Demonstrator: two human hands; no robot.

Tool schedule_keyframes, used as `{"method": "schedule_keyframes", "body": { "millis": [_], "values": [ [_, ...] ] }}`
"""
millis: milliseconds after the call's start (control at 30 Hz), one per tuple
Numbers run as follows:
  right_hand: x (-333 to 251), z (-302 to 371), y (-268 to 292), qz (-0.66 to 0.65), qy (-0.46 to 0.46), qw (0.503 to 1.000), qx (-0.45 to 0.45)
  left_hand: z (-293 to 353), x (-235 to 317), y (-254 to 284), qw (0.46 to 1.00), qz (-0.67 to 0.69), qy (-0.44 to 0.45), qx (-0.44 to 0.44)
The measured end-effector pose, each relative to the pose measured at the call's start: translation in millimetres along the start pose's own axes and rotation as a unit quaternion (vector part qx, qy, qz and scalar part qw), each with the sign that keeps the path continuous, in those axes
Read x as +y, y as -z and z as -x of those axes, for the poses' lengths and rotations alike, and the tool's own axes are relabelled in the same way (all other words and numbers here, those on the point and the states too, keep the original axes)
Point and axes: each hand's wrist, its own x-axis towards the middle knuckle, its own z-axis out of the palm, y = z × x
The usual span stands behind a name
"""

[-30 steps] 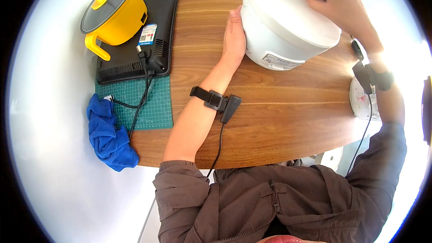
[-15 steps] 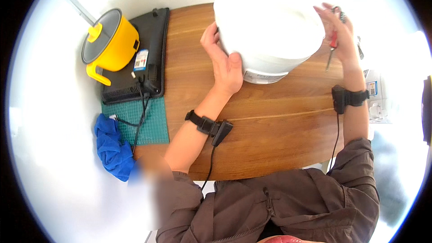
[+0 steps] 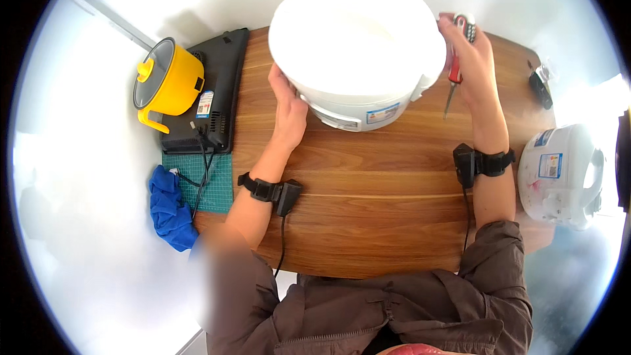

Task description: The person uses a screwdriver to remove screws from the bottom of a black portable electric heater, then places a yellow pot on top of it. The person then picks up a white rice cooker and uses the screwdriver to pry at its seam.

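Observation:
A large white rice cooker (image 3: 358,39) is at the far middle of the table, its rounded lid toward me and its front panel and blue label facing my side. My left hand (image 3: 289,115) is closed against the cooker's lower left side, its fingertips hidden behind the wall. At the cooker's right side is my right hand (image 3: 476,59), fingers curled round a screwdriver (image 3: 455,71) with a red and dark handle. The screwdriver's thin shaft points down toward me. Those right fingertips reach the cooker's edge; whether they press on it I cannot tell.
A second white rice cooker (image 3: 559,174) stands at the right edge, below a small black object (image 3: 541,89). On the left, a yellow pot (image 3: 176,75) rests on a black flat panel (image 3: 227,85). A green cutting mat (image 3: 220,187) and a blue cloth (image 3: 169,213) lie nearer me.
The rice cooker has turned, bringing its front panel and blue label round toward me, and sits further left in view. Both hands have moved along with it. The screwdriver stays in my right hand.

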Motion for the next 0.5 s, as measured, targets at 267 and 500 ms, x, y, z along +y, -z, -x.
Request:
{"method": "schedule_keyframes", "body": {
  "millis": [267, 500],
  "values": [
    [-21, -7, 26, -0.130, -0.004, 0.987, 0.090, 16, -10, 8, 0.984, -0.018, 0.105, -0.142],
    [-38, 5, 29, 0.022, 0.091, 0.986, 0.136, 7, -14, 2, 0.999, -0.004, 0.015, -0.043]
  ]
}}
